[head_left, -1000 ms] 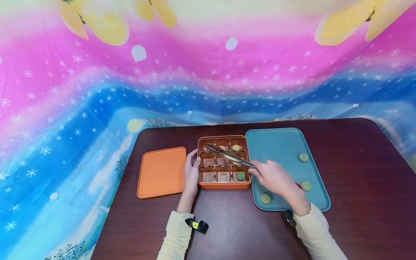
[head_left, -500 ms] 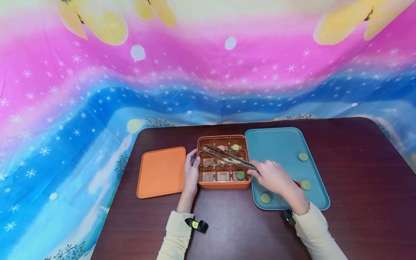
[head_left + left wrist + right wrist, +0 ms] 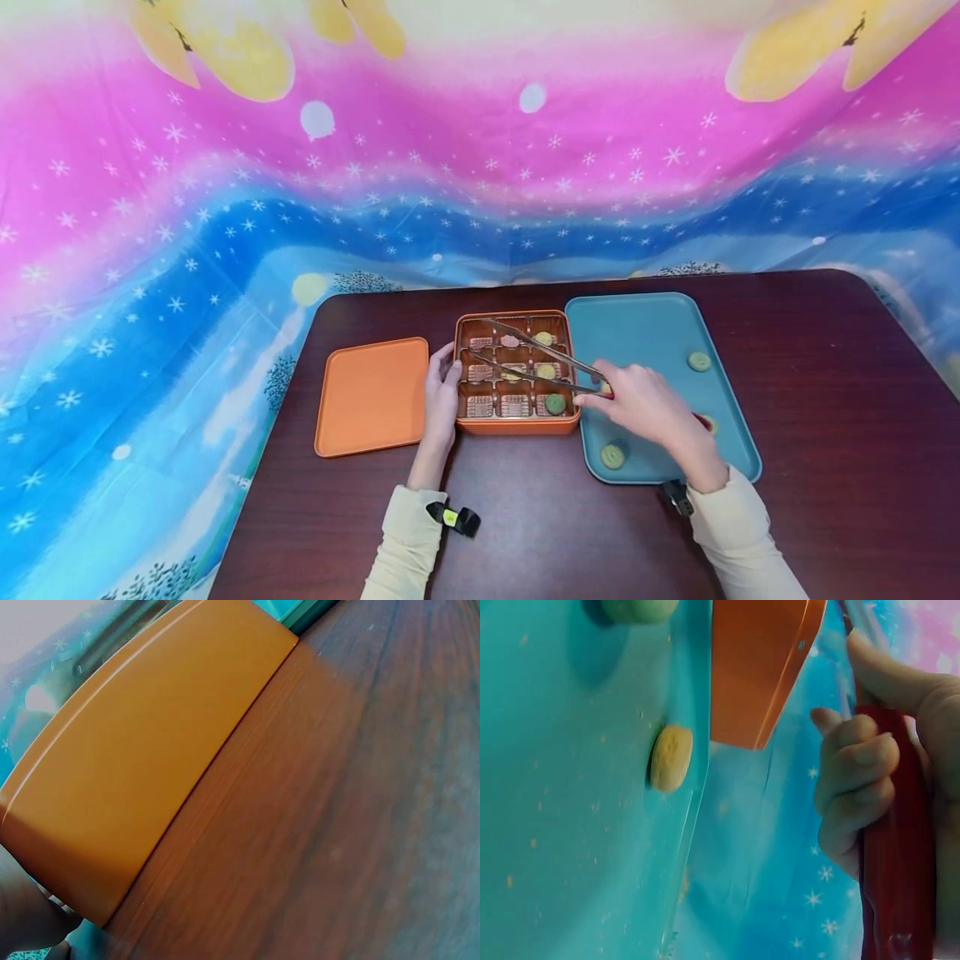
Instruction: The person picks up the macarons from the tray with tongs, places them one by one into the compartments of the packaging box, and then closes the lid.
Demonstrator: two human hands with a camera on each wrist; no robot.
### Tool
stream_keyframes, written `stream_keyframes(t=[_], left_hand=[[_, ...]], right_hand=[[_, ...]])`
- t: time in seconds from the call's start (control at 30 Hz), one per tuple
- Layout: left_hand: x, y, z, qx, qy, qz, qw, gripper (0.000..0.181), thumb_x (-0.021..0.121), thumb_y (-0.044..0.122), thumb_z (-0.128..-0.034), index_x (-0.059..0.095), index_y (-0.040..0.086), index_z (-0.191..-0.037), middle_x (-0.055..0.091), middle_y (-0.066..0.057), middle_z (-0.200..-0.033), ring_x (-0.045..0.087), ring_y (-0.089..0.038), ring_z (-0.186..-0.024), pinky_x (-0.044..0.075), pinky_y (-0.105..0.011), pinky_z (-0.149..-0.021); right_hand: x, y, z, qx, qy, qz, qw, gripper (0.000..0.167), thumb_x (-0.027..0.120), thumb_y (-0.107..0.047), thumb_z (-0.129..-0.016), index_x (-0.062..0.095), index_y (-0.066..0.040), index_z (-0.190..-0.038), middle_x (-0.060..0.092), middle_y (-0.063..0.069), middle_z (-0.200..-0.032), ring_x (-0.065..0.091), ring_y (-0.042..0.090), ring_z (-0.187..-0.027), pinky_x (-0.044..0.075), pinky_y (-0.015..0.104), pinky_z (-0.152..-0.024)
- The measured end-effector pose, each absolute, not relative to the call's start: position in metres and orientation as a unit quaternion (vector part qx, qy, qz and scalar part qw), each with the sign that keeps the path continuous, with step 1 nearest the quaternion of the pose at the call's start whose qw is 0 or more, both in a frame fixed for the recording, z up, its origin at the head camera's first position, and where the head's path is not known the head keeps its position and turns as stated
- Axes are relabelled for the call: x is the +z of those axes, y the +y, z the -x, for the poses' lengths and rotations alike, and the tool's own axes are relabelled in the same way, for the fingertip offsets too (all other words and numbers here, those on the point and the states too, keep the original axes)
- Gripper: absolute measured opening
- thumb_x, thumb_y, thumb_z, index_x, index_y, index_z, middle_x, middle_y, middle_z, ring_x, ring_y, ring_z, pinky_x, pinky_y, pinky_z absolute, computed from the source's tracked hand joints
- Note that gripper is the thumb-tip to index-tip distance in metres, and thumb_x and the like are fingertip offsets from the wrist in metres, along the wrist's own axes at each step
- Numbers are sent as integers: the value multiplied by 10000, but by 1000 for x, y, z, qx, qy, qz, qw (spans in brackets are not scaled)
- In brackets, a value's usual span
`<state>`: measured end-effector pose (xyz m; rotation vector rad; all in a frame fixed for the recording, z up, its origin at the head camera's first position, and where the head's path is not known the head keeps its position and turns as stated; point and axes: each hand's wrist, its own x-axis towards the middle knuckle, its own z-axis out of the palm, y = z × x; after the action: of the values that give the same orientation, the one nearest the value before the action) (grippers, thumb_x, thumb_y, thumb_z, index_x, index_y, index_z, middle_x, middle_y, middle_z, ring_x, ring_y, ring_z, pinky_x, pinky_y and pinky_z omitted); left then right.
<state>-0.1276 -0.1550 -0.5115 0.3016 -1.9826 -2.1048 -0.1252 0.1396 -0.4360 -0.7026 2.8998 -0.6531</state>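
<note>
In the head view my right hand (image 3: 641, 404) grips metal tongs (image 3: 551, 343) above an orange box (image 3: 517, 427). The right wrist view shows my fingers curled round the tongs' red handle (image 3: 900, 862). Their two arms stand apart, with nothing between the tips. Inside the box is a clear divided insert holding a pink cookie (image 3: 510, 341), yellow cookies (image 3: 546, 371) and a green cookie (image 3: 555, 405). One yellow cookie (image 3: 513, 374) lies in the middle compartment, partly behind the tongs. My left hand (image 3: 441, 396) rests along the box's left side, thumb at the rim.
A blue-green tray (image 3: 637, 325) adjoins the box on the right. It bears several round cookies, including a pale green cookie (image 3: 699, 361) and another (image 3: 612, 456). The orange lid (image 3: 372, 396) lies left of the box on the dark wooden table (image 3: 510, 517).
The tongs have spread and let go of a yellow cookie, now in the middle compartment. My right hand has shifted slightly right. My left hand has stayed put.
</note>
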Motion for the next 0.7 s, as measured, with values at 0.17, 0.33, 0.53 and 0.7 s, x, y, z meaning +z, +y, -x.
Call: stream_keyframes(t=[0.17,0.33,0.53,0.7], left_hand=[[-510,-154,127,-716,-680,-107,117,389,460,53,-1088,495,-8,-1471,551,-224,-1440,484,-345,-1364,368,-520,-1115],[-509,-154,127,-718,-677,-112,115,386,458,37,-1082,505,-2,-1463,557,-223,-1433,489,-338,-1356,368,-503,-1116],[-509,-154,127,-722,-674,-107,116,387,462,49,-1084,505,-1,-1465,560,-223,-1427,490,-337,-1351,363,-501,-1113],[-509,-154,128,-724,-672,-105,115,386,462,46,-1083,505,-1,-1463,562,-223,-1424,494,-336,-1346,370,-496,-1106]], right_hand=[[-436,147,126,-217,949,228,17,490,789,-438,-904,623,-3,-1058,384,-39,-559,351,107,-437,292,292,-468],[-436,152,127,-219,945,242,-11,413,794,-403,-905,517,-102,-848,360,-46,-583,319,97,-454,272,281,-472],[-436,156,129,-215,946,242,-20,362,778,-360,-924,540,-107,-823,352,-37,-565,326,115,-449,282,295,-472],[-437,161,132,-220,945,239,-22,370,739,-323,-967,497,-146,-750,335,-45,-575,319,118,-463,277,298,-488]])
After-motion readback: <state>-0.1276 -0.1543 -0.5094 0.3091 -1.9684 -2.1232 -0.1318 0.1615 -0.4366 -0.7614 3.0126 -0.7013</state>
